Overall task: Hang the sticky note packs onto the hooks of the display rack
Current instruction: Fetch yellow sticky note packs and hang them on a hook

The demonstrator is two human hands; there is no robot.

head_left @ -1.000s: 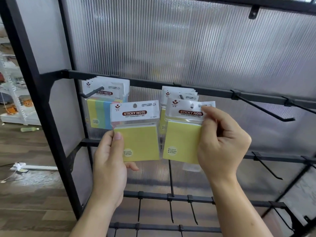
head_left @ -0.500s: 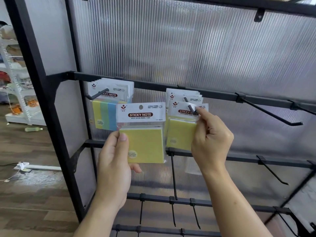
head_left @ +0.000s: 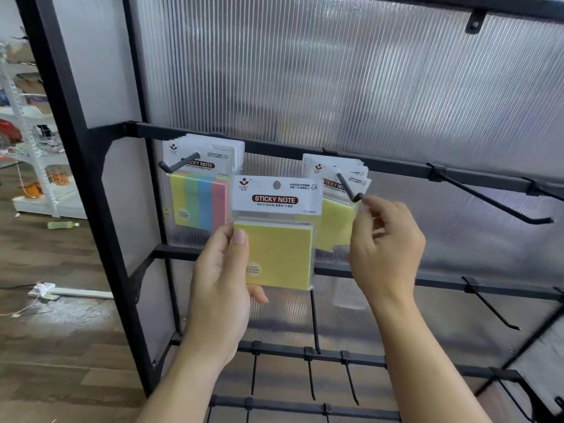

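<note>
Left hand [head_left: 222, 288] grasps one pack [head_left: 276, 239] at its lower left edge, thumb on the front; the pack stands upright in front of the rack [head_left: 76, 178], between two loaded hooks, its hang hole on no hook. Right hand [head_left: 384, 248] holds nothing; fingers loosely curled, index fingertip [head_left: 367, 200] just beside the tip of the middle hook [head_left: 348, 186]; contact cannot be told. Open room lies to the right, where a bare hook [head_left: 494, 199] projects from the same bar. The held pack's header reads "STICKY NOTE"; the print below it is too fine to read. Yellow packs [head_left: 334, 221] hang on the middle hook, their label partly covered; striped packs [head_left: 198, 199] hang on the left hook [head_left: 180, 164], which crosses their label. The rack is cut off at the right edge.
</note>
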